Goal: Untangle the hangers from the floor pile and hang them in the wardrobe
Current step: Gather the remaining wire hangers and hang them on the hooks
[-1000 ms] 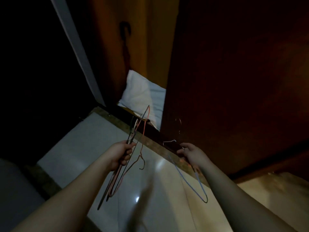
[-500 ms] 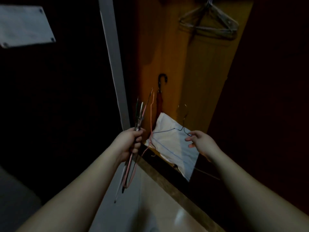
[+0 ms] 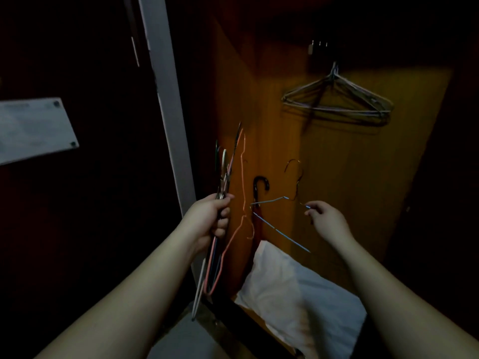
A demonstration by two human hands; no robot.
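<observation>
My left hand (image 3: 210,218) grips a bundle of several wire hangers (image 3: 225,177), held upright at the wardrobe's left edge; an orange one (image 3: 243,177) sticks out to the right. My right hand (image 3: 325,218) pinches one shoulder of a single blue wire hanger (image 3: 282,233), whose hook (image 3: 294,167) points up in front of the wardrobe's back panel. Several hangers (image 3: 337,99) hang together from the rail at the upper right inside the wardrobe.
A white pillow (image 3: 298,294) lies on the wardrobe floor below my hands. A dark umbrella with a curved handle (image 3: 260,185) leans in the left inner corner. A pale door frame (image 3: 166,99) runs up on the left; a dark door borders the right.
My view has tilted up from the floor to the wardrobe interior. Both hands have risen, and the blue hanger now sits higher, closer to the hanging ones.
</observation>
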